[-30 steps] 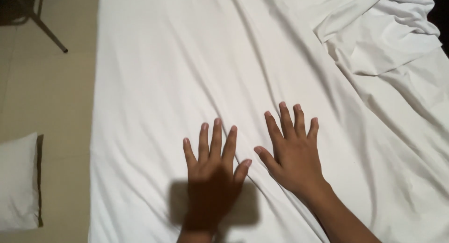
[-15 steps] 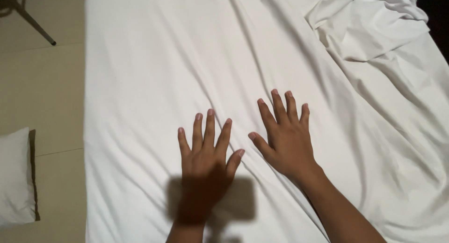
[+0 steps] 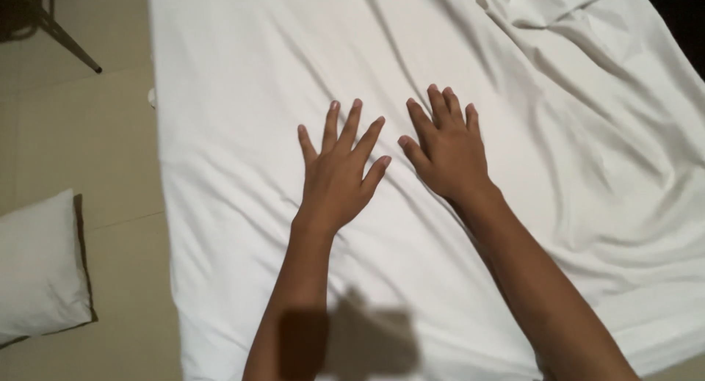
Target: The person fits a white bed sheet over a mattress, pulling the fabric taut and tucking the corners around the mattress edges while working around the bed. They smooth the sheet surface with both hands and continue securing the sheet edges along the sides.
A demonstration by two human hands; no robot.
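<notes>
White sheet (image 3: pixel 242 95), left hand (image 3: pixel 339 177), right hand (image 3: pixel 449 152) flat (fingers spread, gripping nothing)

pillow (image 3: pixel 40 267) and sheet (image 3: pixel 242 95) cut by edges.

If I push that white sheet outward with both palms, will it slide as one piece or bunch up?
The white sheet looks thin and floppy: creases fan out around the left hand and right hand, so it will probably ripple ahead of them. The bunched folds at the top suggest it gathers easily. It likely lifts lightly and drapes.
</notes>
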